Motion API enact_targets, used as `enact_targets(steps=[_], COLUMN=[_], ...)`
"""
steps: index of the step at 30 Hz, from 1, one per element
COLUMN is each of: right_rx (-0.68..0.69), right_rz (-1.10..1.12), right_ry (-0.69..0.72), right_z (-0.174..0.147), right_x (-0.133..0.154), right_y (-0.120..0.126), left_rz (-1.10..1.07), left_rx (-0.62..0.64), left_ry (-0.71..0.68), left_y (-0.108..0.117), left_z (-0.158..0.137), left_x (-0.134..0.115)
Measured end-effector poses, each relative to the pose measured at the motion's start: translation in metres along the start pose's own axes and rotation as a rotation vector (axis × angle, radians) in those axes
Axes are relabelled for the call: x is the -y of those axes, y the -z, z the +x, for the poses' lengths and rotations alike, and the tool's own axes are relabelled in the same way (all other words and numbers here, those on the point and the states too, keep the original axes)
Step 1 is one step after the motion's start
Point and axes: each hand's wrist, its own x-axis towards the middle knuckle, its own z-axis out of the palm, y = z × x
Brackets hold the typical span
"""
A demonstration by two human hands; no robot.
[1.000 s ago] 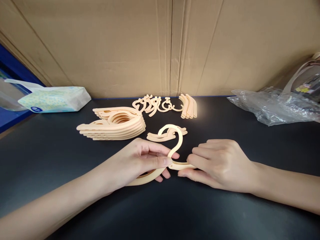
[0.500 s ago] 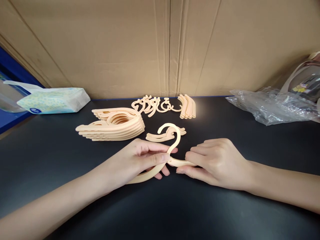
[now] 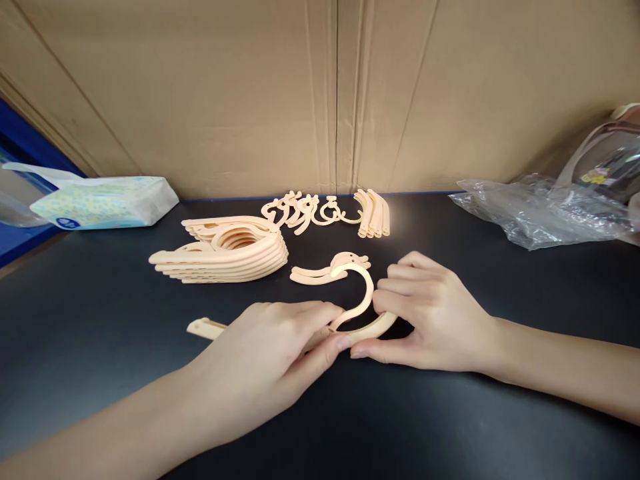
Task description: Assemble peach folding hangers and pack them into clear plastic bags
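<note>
Both of my hands grip one cream plastic folding clothes hanger (image 3: 369,291) above the black table. My left hand (image 3: 280,353) is closed around its middle joint and left arm, and the arm's tip pokes out on the far side of that hand. The joint itself is mostly hidden by my fingers. On the right, my right hand (image 3: 430,313) pinches the other arm between thumb and curled fingers. The hanger's hook curves up between the hands. Just behind it lie a few loose hanger arms (image 3: 315,275).
A stack of cream hangers (image 3: 220,260) lies to the left. Farther back are loose hooks (image 3: 300,212) and a bundle of straight pieces (image 3: 373,213). A tissue pack (image 3: 110,202) sits at left, clear plastic bags (image 3: 540,210) at right, before a cardboard wall (image 3: 225,93).
My left hand has rolled over so its back faces up, and the hanger's left arm has swung from near side to far left. The hook has tipped lower; my right hand keeps hold.
</note>
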Motion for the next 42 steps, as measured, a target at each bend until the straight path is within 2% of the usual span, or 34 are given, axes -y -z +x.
enact_targets(steps=[7, 16, 20, 24, 30, 35, 37, 42], right_rx=[-0.023, 0.007, -0.031, -0.119, -0.07, -0.078, -0.068, -0.022], right_rz=[-0.029, 0.014, -0.006, -0.095, -0.048, 0.032, 0.075, 0.18], right_ry=[-0.096, -0.152, -0.122, -0.099, 0.026, 0.062, 0.033, -0.141], right_z=[0.004, 0.003, 0.002, 0.001, 0.002, 0.002, 0.002, 0.004], right_x=[-0.001, -0.002, -0.003, -0.001, -0.002, -0.004, -0.005, -0.007], right_y=[0.002, 0.0, 0.001, 0.006, 0.009, 0.008, 0.008, 0.008], left_rz=[0.095, 0.158, 0.148, 0.149, 0.181, 0.249, 0.286, 0.351], left_rx=[0.024, 0.072, 0.062, -0.002, -0.018, -0.071, -0.104, -0.118], left_ry=[-0.144, -0.276, -0.329, -0.345, -0.327, -0.431, -0.47, -0.522], left_y=[-0.007, -0.004, -0.004, -0.007, -0.006, -0.006, -0.007, -0.009], left_z=[-0.002, -0.002, -0.003, -0.003, -0.004, -0.005, -0.005, -0.004], left_x=[0.01, 0.008, 0.01, 0.013, 0.012, 0.009, 0.007, 0.007])
